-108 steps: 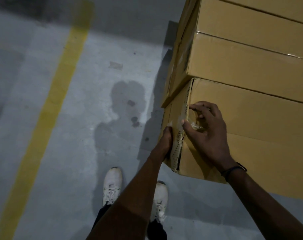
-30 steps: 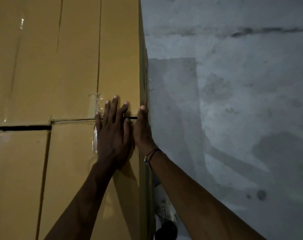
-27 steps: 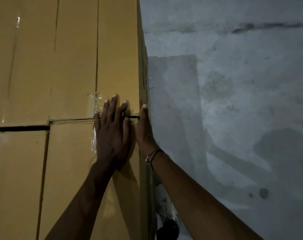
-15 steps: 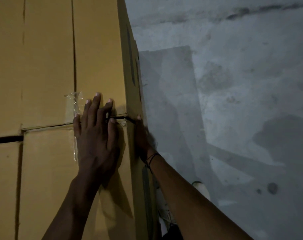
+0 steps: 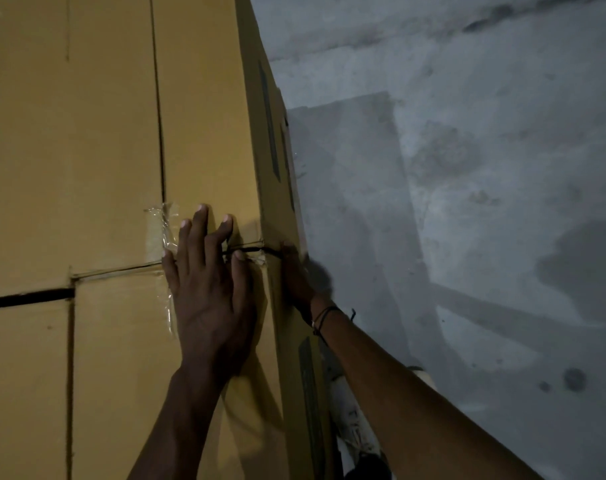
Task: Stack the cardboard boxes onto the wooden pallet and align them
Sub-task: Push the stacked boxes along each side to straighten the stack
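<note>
A person's left hand [image 5: 208, 292] lies flat, fingers straight and slightly spread, on top of the tan corrugated cardboard boxes [image 5: 114, 140], spanning the dark seam [image 5: 246, 250] where two cartons meet at the stack's right edge. The right hand [image 5: 296, 271] presses against the stack's vertical side face just below that seam; it sits in shadow, and whether its fingers are straight or curled cannot be told. The paired placement, one hand on top and one on the side, suggests the cartons are being squared so their edges run flush. Crumpled clear packing tape [image 5: 163, 223] sits just beside the left fingers. The boxes fill the view's left half above a grey concrete floor [image 5: 485, 168]; the wooden pallet itself is hidden beneath them.
</note>
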Motion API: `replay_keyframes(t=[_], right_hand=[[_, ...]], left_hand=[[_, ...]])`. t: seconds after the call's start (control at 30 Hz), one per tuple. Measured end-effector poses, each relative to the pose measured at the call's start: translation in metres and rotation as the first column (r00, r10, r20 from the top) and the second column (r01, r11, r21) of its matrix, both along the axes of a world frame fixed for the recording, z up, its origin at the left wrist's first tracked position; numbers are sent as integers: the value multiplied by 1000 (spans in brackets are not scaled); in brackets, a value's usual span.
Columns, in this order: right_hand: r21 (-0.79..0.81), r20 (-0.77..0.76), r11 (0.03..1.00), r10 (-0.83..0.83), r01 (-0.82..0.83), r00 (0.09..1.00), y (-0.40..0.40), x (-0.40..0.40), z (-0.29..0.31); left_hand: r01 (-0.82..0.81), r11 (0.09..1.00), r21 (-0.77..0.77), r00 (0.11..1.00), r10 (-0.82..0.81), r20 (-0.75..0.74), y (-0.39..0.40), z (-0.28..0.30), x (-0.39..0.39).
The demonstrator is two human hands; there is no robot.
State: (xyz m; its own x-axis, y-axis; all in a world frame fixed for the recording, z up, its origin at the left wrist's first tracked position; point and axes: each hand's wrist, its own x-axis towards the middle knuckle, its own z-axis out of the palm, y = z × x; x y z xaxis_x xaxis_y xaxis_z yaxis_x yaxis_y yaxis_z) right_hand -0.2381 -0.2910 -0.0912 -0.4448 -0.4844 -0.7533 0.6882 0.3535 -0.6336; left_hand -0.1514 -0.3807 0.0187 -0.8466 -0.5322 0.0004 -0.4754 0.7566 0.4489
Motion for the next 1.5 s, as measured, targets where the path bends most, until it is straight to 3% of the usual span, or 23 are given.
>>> replay_keyframes(t=[0.3,0.53,0.77,1.03,1.4,1.5], right_hand=[[-39,70,996,-81,84,994,4,5,-21],[-57,-39,995,75,-77,996,9,3,-39],[-132,-77,986,-115,104,990,12,33,-26],[-157,-87,979,117,-130,989,26,17,-29],[-176,-63,982,62,-72,996,67,71,-36],[-67,-92,998,-18,12,996,62,53,-39]], left_hand=[[-22,1000,13,1000,22,-12,1,-4,-1],[-41,999,-8,999,41,-3,3,-8,-2],[-34,999,-23,999,34,4,2,-7,-3],[-51,998,-33,999,51,13,3,-6,-5],[-46,999,-29,998,45,-32,3,-6,-3],[-39,999,-37,999,38,-36,1,-6,-2]])
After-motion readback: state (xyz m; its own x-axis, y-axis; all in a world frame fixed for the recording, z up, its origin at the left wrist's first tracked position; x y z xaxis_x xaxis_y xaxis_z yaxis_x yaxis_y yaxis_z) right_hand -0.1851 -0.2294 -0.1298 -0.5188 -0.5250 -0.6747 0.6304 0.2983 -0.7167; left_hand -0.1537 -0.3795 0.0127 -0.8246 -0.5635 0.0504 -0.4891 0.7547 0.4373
